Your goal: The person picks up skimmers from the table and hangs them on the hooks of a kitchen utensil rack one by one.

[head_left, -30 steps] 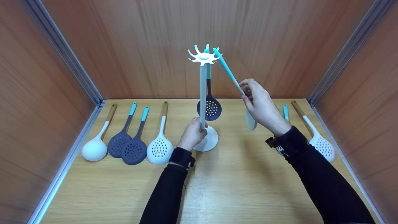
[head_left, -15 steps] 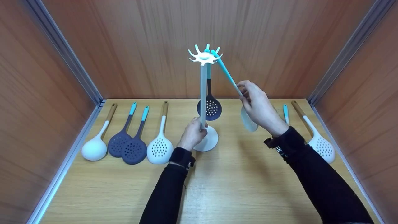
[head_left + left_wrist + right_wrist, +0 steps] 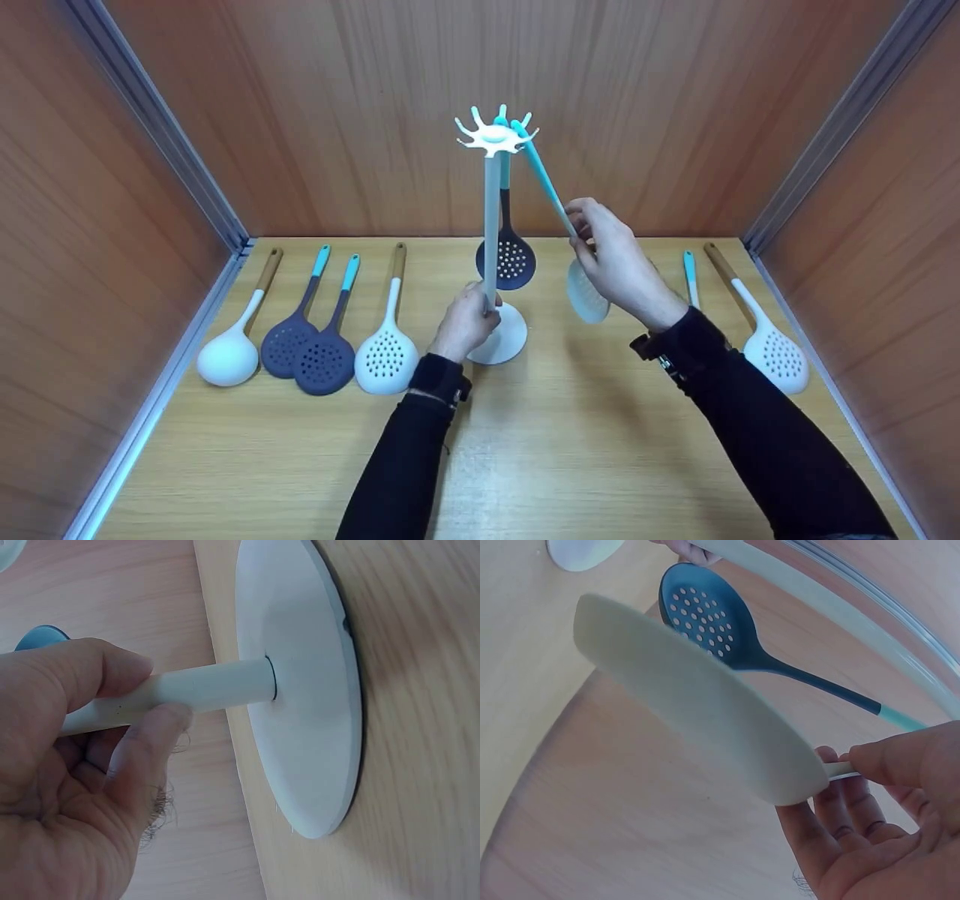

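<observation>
My left hand [image 3: 466, 321] grips the lower post of a white utensil stand [image 3: 491, 217], just above its round base [image 3: 307, 712]. Thumb and fingers wrap the post in the left wrist view. My right hand [image 3: 616, 259] pinches a white skimmer [image 3: 587, 294] by its neck, its turquoise handle leaning up and left. The handle's tip is at the right-hand hooks of the stand's top; whether it is caught there I cannot tell. In the right wrist view the skimmer's pale head [image 3: 697, 701] shows nearly edge-on. A dark skimmer [image 3: 511, 259] hangs behind the post.
On the table at left lie a white ladle [image 3: 228, 360], two overlapping dark skimmers [image 3: 324, 364] and a white skimmer [image 3: 386, 364]. At right are another white skimmer [image 3: 777, 358] and a turquoise-handled utensil [image 3: 690, 271], partly hidden by the right arm. Wooden walls surround the table.
My right hand has moved left and slightly down with the skimmer. Its head has swung toward the stand and turned to show more of its face. The left hand stays on the post.
</observation>
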Available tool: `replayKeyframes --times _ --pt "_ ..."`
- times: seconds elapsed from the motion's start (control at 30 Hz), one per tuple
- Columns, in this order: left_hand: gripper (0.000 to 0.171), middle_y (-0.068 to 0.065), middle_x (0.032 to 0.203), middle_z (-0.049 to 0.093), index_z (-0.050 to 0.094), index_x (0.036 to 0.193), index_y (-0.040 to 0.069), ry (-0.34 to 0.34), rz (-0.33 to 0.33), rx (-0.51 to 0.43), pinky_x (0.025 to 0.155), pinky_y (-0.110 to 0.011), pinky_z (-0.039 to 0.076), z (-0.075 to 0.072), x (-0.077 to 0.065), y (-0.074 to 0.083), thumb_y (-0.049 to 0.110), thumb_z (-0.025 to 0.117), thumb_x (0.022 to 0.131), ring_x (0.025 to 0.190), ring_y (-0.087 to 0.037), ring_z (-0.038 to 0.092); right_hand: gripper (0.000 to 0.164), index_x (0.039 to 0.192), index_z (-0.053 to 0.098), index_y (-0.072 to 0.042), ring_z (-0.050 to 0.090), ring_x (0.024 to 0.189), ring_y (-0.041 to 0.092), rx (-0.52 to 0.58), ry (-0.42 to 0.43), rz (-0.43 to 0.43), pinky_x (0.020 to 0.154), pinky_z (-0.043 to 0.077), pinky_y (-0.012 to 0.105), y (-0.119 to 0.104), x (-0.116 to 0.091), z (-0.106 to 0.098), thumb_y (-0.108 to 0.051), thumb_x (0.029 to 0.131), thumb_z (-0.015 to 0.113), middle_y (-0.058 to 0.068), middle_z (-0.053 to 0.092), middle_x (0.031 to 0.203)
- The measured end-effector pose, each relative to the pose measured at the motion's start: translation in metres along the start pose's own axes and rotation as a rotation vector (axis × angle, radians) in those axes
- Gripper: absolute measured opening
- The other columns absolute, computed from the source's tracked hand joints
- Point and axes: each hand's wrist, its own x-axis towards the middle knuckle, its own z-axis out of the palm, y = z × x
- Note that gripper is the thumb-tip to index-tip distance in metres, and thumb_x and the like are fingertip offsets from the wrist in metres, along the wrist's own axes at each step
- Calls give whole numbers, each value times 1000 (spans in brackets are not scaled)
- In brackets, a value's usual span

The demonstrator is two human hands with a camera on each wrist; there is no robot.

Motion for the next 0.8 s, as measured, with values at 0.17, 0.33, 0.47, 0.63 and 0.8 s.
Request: replayKeyframes --times 0.17,0.33,0.47,0.63,0.8 --pt "17 -18 125 73 74 118 2 1 -29 6 107 -52 63 0 0 3 -7 72 104 117 -34 68 37 154 57 -1 76 126 38 4 2 -7 111 69 56 1 0 4 6 118 58 22 72 138" --pt "17 -18 125 73 74 118 3 0 -35 1 107 -52 63 0 0 3 -7 73 104 118 -34 68 39 156 56 -2 76 127 38 10 -10 3 111 69 55 1 1 8 5 118 59 22 71 139" --pt "17 -17 126 73 74 118 3 -5 -46 -7 108 -52 62 0 0 4 -7 74 104 118 -34 68 40 157 55 -4 76 127 37 17 -24 24 111 70 55 0 0 12 3 119 60 21 71 140" --pt "18 -16 125 72 73 117 4 -5 -50 -12 105 -51 63 0 -1 4 -7 73 103 116 -33 68 41 159 53 -3 76 127 39 35 -32 31 111 70 58 0 1 17 3 119 60 23 71 142" --pt "19 -17 122 73 73 115 3 11 -11 -3 100 -50 62 0 -1 3 -9 73 100 112 -34 69 43 160 52 -5 77 128 37 48 -34 38 111 71 56 -1 1 21 1 119 61 23 71 142"
